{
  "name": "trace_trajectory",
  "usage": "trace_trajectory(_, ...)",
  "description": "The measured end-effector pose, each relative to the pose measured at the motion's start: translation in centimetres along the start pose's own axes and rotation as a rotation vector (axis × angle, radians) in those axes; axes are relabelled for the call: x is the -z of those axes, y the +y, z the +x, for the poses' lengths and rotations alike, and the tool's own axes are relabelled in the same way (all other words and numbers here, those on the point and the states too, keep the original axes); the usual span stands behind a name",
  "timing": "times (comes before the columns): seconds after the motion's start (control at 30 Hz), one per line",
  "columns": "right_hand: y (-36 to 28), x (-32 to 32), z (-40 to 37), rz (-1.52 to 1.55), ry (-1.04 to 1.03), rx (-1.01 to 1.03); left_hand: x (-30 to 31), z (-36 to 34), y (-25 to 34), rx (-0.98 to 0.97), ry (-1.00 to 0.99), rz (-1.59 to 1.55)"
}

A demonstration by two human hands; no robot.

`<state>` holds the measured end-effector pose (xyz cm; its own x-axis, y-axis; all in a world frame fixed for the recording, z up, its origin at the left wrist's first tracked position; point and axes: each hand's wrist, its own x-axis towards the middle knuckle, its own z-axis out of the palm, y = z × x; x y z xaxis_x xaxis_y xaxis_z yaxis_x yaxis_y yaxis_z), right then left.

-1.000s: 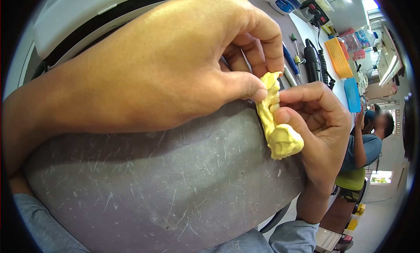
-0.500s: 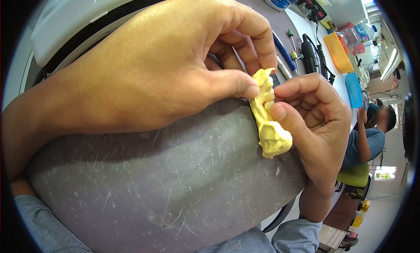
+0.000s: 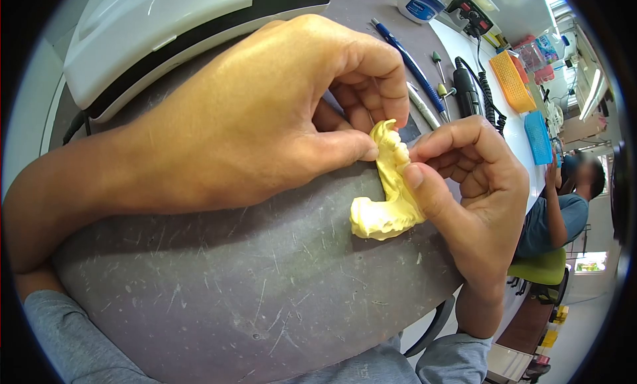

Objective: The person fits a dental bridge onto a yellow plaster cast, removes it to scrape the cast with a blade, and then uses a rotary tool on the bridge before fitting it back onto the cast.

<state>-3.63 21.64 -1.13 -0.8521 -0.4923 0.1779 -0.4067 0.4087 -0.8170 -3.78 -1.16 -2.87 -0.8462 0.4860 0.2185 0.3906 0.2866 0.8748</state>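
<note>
A yellow dental cast (image 3: 388,217), curved like a jaw with a row of lighter teeth on one arm, is held over the grey work surface. My left hand (image 3: 272,112) pinches its upper end between thumb and fingers. From the other side, my right hand (image 3: 474,191) grips it by the toothed arm, thumb and index finger close to the teeth. The free arm of the cast curves to the left, below the left thumb. Part of the cast's right side is hidden behind my right thumb.
Behind my hands lie a blue pen-like tool (image 3: 411,69), burs (image 3: 438,62) and a black handpiece (image 3: 467,92) with a coiled cord. A white machine (image 3: 156,42) stands upper left. Orange (image 3: 514,82) and blue baskets (image 3: 537,137) are to the right; a person (image 3: 557,218) sits beyond.
The cast has turned in my fingers, so its free arm now swings out to the left and its curve shows. Both hands keep hold of it. The view has shifted slightly.
</note>
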Motion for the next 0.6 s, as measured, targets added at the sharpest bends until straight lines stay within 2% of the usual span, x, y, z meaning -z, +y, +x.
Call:
trace_trajectory(0.03, 0.2, 0.1, 0.1, -0.076, 0.009, 0.064, 0.0, 0.3, -0.1, 0.009, 0.002, 0.017)
trace_trajectory(0.17, -0.2, -0.3, -0.1, -0.088, 0.097, 0.067, 0.0, 0.1, 0.1, 0.004, -0.010, 0.012)
trace_trajectory(0.23, 0.1, 0.0, 0.3, -0.229, 0.224, 0.107, 0.0, 0.2, 0.1, 0.002, -0.022, 0.016)
trace_trajectory(0.33, 0.8, 1.3, 0.9, -0.373, 0.120, 0.065, 0.0, 0.6, -0.2, -0.022, -0.031, 0.050)
trace_trajectory(0.4, 1.3, 1.2, 1.0, -0.374, 0.125, 0.077, 0.0, 0.8, -0.4, -0.018, -0.036, 0.045)
trace_trajectory(0.5, 1.2, 1.5, 0.9, -0.523, 0.104, 0.160, 0.0, 0.7, -0.4, -0.019, -0.037, 0.022)
trace_trajectory(0.57, 1.2, 2.3, 1.2, -0.508, 0.288, 0.159, 0.1, 0.5, -0.3, -0.027, -0.031, 0.009)
trace_trajectory(0.6, 1.2, 2.6, 1.4, -0.507, 0.290, 0.162, 0.2, 0.3, -0.2, -0.037, -0.034, 0.002)
